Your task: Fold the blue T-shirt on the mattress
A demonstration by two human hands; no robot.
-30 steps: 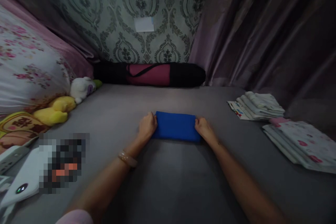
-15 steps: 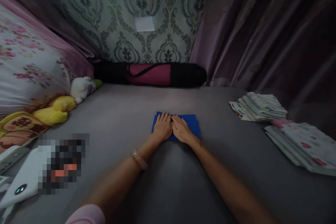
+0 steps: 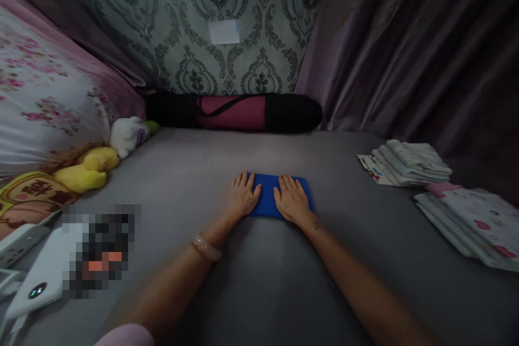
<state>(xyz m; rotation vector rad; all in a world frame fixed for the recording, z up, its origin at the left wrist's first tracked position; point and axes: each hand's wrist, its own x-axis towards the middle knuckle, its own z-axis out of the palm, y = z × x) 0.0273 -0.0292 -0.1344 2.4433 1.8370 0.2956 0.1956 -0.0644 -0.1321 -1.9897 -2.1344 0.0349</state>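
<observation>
A blue folded cloth [image 3: 266, 197] lies flat on the grey sheet in front of me, a neat rectangle. My left hand [image 3: 243, 194] rests palm down over its left edge, fingers stretched forward and thumb turned inward. On the right part of the cloth, my right hand [image 3: 291, 198] lies flat with its fingers pointing away from me. Between the two hands a strip of the blue fabric shows. Neither hand grips anything. The cloth's left edge is mostly hidden under my left hand.
Two stacks of folded cloths, a farther one [image 3: 409, 165] and a nearer one [image 3: 474, 227], lie at the right. Along the wall lies a black and pink long bag [image 3: 233, 113]. At the left are plush toys [image 3: 81, 175], a white power bank [image 3: 48, 270] and a power strip [image 3: 22, 246].
My hands have slid apart from the middle of the blue cloth, the left one toward its left edge and the right one slightly rightward. More of the cloth's middle shows.
</observation>
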